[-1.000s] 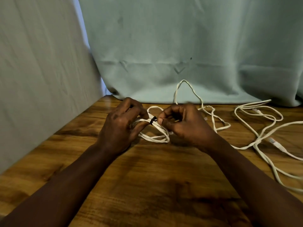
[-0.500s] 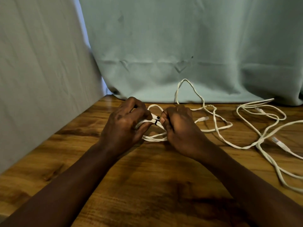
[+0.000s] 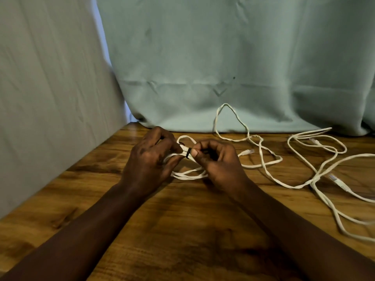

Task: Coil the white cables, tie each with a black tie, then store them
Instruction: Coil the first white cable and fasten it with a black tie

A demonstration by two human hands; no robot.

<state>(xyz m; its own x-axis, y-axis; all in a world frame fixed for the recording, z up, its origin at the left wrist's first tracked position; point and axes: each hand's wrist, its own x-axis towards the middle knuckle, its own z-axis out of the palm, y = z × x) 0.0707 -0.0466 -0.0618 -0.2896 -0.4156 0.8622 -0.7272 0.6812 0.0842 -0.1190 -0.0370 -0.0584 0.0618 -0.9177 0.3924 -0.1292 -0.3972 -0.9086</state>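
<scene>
In the head view, we find the left hand (image 3: 150,159) and the right hand (image 3: 219,163) close together just above centre. Both are closed on the small coil of thin white cable (image 3: 188,176). The left hand's fingers curl round the gathered strands. The right hand pinches the narrow black tie (image 3: 188,153), which wraps the strands between the two thumbs. The coil's lower loops droop onto the brown wood-grain table (image 3: 182,230).

We judge the tying step to be in hand for this coil. We cannot tell whether the tie is fastened yet. The next move calls for closing it snugly while the left grip keeps the loops from springing apart.

From 2 to 4 o'clock a loose tangle of white cables (image 3: 316,175) sprawls uncoiled, so most of the task remains. One clear plug (image 3: 248,152) lies just beside the right hand.

The pale teal cloth backdrop (image 3: 223,57) closes the table's far edge at 12 o'clock. A grey cloth panel (image 3: 50,98) walls off 9 o'clock along a slanting edge. Open tabletop lies at 6 o'clock, between the forearms. We see no container for storing.
</scene>
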